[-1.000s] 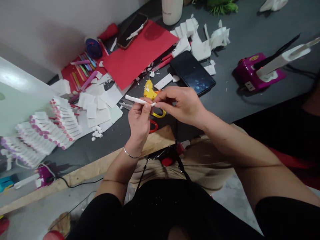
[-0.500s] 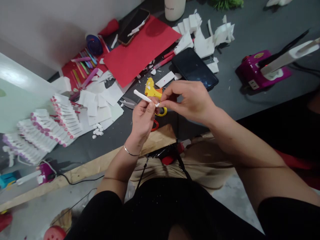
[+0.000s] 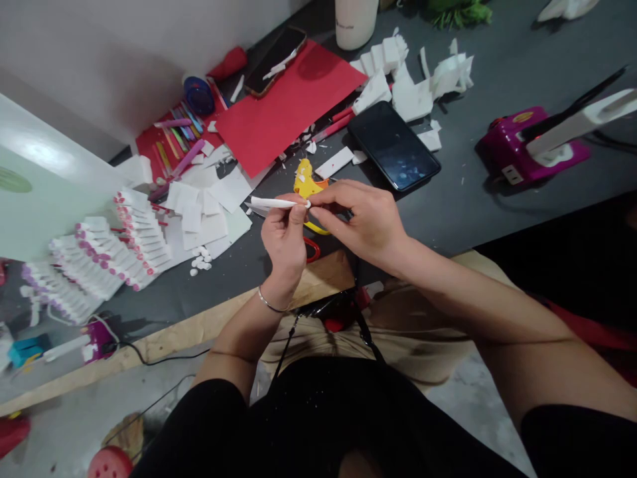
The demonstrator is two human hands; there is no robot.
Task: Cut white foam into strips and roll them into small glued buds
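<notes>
My left hand is closed around a slim white paper roll, which points left and lies almost level. At the roll's right end, my right hand pinches the tip with thumb and forefinger; a small curled white bit shows there. Just behind the fingers lies a yellow tool with an orange part, half hidden. Scissors lie beneath my hands, with a red handle loop showing and most of the rest covered.
Rows of white rolls with pink and purple tips lie left, beside white paper squares and small white pellets. Behind are red paper, a black phone and a white cup. A purple power block stands right.
The roll has swung from slanting to nearly level. My right hand has come down and left, closer against its end. The whole view has shifted slightly.
</notes>
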